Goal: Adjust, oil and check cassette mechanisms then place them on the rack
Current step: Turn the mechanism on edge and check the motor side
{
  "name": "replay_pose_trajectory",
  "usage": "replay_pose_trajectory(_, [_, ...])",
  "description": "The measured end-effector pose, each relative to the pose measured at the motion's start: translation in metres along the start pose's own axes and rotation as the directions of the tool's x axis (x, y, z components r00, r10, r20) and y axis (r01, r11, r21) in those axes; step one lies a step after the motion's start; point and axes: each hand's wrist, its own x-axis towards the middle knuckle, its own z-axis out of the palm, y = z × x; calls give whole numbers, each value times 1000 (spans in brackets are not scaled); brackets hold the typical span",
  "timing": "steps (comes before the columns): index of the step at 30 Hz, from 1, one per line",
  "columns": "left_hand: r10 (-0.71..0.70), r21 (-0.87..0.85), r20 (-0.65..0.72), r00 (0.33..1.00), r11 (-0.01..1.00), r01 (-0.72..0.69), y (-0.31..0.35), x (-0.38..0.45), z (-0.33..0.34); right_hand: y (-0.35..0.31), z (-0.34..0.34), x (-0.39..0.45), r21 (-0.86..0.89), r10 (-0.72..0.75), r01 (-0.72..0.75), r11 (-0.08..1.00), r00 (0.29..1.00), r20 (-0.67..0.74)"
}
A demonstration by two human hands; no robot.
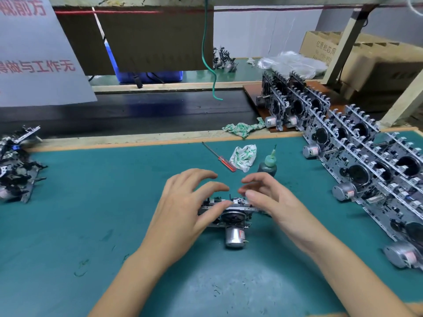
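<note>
The left hand's fingers (212, 212) are spread and gently bent, the thumb tip resting on the top edge of a cassette mechanism (229, 216) while the other fingertips arch above it without touching; the left hand (183, 209) itself covers the unit's left end. The right hand (272, 202) comes in from the other side, its fingers loosely curved and parted, the thumb and forefinger tips close to the mechanism's upper right edge; motion blur there makes it impossible to tell whether they touch it. The mechanism lies flat on the green tabletop (80, 213) between and just under both sets of fingertips, its silver motor (234, 236) pointing toward the person. Just beyond the hands stand a small dark oil bottle (268, 164) with a green nozzle, a crumpled white-and-green cloth (243, 156) beside it, and a red-handled screwdriver (219, 157) lying at an angle. A second patterned cloth (242, 128) lies on the wooden edge farther back. Along the right side, rows of finished mechanisms (366, 161) stand upright together on a rack that reaches toward a cardboard box (343, 49). At the far left edge lies a heap of loose mechanisms (16, 165). A green wire (209, 65) hangs down above a dark conveyor belt (137, 110).
</note>
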Motion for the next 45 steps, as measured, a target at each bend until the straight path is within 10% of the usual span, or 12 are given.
replay_pose_trajectory(5, [38,-67,52,998,997,-34,-4,2,7,10,1,-7,-324,-143,149,934,989,40])
replay_pose_trajectory(45, [12,-168,-34,999,986,-17,-7,0,15,29,-3,-9,-507,-220,169,845,975,-42])
